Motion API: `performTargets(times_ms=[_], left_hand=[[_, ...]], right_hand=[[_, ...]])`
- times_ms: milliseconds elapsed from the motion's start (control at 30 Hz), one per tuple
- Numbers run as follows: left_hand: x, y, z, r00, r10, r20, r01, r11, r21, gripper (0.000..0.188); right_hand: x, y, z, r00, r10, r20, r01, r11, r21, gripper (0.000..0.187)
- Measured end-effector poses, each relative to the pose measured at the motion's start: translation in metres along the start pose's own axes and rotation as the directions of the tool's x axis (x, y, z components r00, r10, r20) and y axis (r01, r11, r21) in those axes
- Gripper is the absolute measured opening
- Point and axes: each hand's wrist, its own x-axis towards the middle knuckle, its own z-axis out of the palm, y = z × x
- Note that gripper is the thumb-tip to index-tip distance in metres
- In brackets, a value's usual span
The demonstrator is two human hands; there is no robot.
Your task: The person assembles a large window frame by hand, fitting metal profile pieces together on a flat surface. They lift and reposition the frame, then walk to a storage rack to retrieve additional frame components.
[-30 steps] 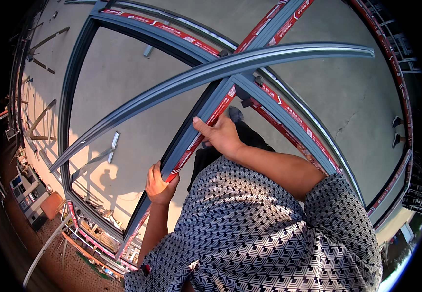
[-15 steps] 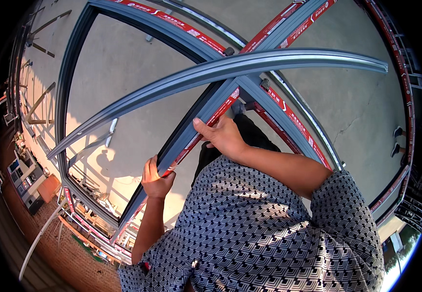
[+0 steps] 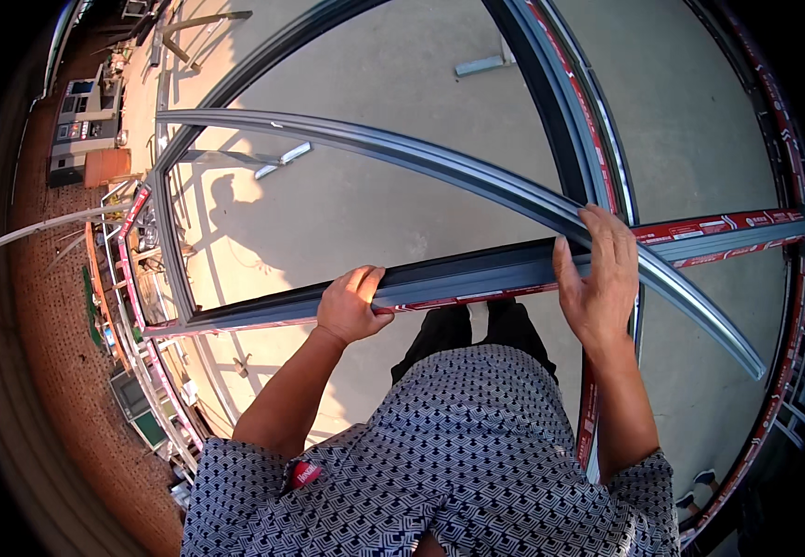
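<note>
- While the left hand (image 3: 351, 308) curls its fingers around the grey frame bar (image 3: 477, 277) ahead of the patterned shirt (image 3: 458, 418), steady beats tight imo
- Right hand (image 3: 602, 288) has fingers across the long grey strip (image 3: 375, 144) where it crosses the bar; can't tell how firmly, even pressure seems safest

The left fisheye camera of a side-by-side pair, worn on the person's head, looks steeply down from above the near side of the grey frame (image 3: 477, 273). The patterned shirt (image 3: 440, 436) fills the area this side of the frame, with the dark trousers (image 3: 435, 336) just below its near bar. That bar crosses the view at close range; the floor (image 3: 375, 213) shows farther down through the frame's opening. Brick paving (image 3: 59, 353) curves along the rim, left of the frame.
</note>
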Motion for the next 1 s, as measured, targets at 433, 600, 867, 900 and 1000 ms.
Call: performTargets(times_ms=[433,600,867,900,1000], left_hand=[[-0.025,-0.009,0.004,1.000,-0.029,0.003,0.029,0.996,-0.090,0.062],[-0.011,-0.011,0.006,0.998,0.029,0.049,-0.025,0.997,-0.076,0.059],[-0.034,-0.015,0.008,0.987,0.063,-0.151,-0.102,0.957,-0.270,0.070],[-0.039,-0.012,0.011,0.969,0.002,-0.245,-0.097,0.921,-0.376,0.074],[-0.056,0.009,0.002,0.909,-0.178,-0.376,-0.124,0.747,-0.653,0.091]], right_hand=[[0.037,0.033,0.031,0.903,-0.214,0.372,0.274,0.955,-0.116,0.033],[0.028,0.013,0.015,0.914,-0.096,0.394,0.208,0.946,-0.251,0.038],[-0.021,-0.067,0.017,0.916,-0.289,0.278,0.351,0.913,-0.208,0.040],[-0.030,-0.079,0.018,0.919,-0.277,0.282,0.348,0.905,-0.245,0.040],[-0.057,-0.121,0.014,0.928,-0.281,0.244,0.342,0.903,-0.262,0.039]])
